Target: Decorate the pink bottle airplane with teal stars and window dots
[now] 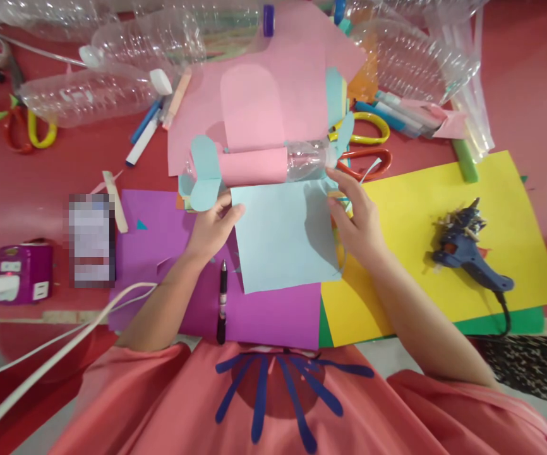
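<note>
- My left hand pinches the left edge of the light blue sheet; my right hand rests half-open, fingers on its right edge.
- The sheet lies on the purple paper, just below the pink-wrapped bottle.
- I judge it light, floppy and easily creased; best held at opposite edges.
- The glue gun sits apart on the yellow sheet.

Both hands are resting on a light blue paper sheet: the left hand is pinching its left edge, the right hand is touching its right edge. Just beyond, a clear bottle wrapped in pink paper is lying sideways; a blue glue gun is sitting on yellow paper.
</note>
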The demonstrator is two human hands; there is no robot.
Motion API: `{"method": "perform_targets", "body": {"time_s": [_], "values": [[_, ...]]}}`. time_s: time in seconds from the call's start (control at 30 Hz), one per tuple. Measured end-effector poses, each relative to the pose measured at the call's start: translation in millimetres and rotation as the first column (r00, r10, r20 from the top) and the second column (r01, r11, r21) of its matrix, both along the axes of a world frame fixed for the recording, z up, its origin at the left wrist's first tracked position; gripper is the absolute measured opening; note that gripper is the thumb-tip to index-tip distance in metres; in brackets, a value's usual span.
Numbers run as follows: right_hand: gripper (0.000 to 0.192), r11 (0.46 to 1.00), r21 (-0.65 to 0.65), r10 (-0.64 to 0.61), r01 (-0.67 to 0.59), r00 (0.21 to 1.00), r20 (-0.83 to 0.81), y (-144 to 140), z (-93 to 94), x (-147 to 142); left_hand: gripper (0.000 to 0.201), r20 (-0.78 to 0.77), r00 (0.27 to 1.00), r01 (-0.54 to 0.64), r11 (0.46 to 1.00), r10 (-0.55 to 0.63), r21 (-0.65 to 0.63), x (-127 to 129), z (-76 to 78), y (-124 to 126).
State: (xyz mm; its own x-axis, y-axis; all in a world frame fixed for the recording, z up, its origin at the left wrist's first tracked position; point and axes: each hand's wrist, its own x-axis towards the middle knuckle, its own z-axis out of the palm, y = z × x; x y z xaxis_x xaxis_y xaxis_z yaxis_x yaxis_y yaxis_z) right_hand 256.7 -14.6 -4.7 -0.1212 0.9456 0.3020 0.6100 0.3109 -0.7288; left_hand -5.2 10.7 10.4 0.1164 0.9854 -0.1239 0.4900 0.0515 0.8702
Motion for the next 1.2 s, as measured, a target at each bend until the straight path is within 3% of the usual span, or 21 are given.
{"method": "perform_targets", "body": {"time_s": [0.13, 0.3, 0.5, 0.67, 0.9, 1.07, 1.2], "values": [[0.047, 0.999, -0.047, 0.013, -0.012, 1.000, 0.025, 2, -3.7, 1, 0.026, 0.091, 0.994, 0.058, 0.997, -0.054, -0.049, 3, -0.5, 2], [0.051, 0.996, -0.083, 0.022, -0.014, 0.996, 0.091, 2, -5.1, 1, 0.021, 0.150, 0.986, 0.076, 0.997, -0.076, 0.006, 4, 4.4, 2], [0.038, 1.000, -0.004, 0.011, -0.010, 0.994, 0.112, 2, 7.5, 0, 0.026, 0.223, 0.960, 0.203, 0.968, -0.167, -0.149, 7, 15.2, -4], [0.028, 0.992, -0.074, 0.111, -0.103, 0.987, 0.116, 0, 15.1, 3, 0.029, 0.285, 0.934, 0.277, 0.942, -0.216, -0.191, 10, 16.7, -8], [0.024, 0.961, -0.219, 0.197, -0.169, 0.974, 0.112, -4, 23.8, 25, 0.019, 0.185, 0.951, 0.272, 0.956, -0.249, -0.108, 10, 14.7, -8], [0.022, 0.966, -0.129, 0.250, -0.225, 0.940, 0.230, -4, 21.5, 28, 0.008, -0.135, 0.933, 0.332, 0.943, -0.333, -0.029, 11, 8.7, -11], [0.024, 0.981, 0.001, 0.180, -0.195, 0.907, 0.380, -14, 18.9, 9, 0.006, -0.332, 0.866, 0.398, 0.918, -0.375, 0.000, 12, 8.7, -13]]}}
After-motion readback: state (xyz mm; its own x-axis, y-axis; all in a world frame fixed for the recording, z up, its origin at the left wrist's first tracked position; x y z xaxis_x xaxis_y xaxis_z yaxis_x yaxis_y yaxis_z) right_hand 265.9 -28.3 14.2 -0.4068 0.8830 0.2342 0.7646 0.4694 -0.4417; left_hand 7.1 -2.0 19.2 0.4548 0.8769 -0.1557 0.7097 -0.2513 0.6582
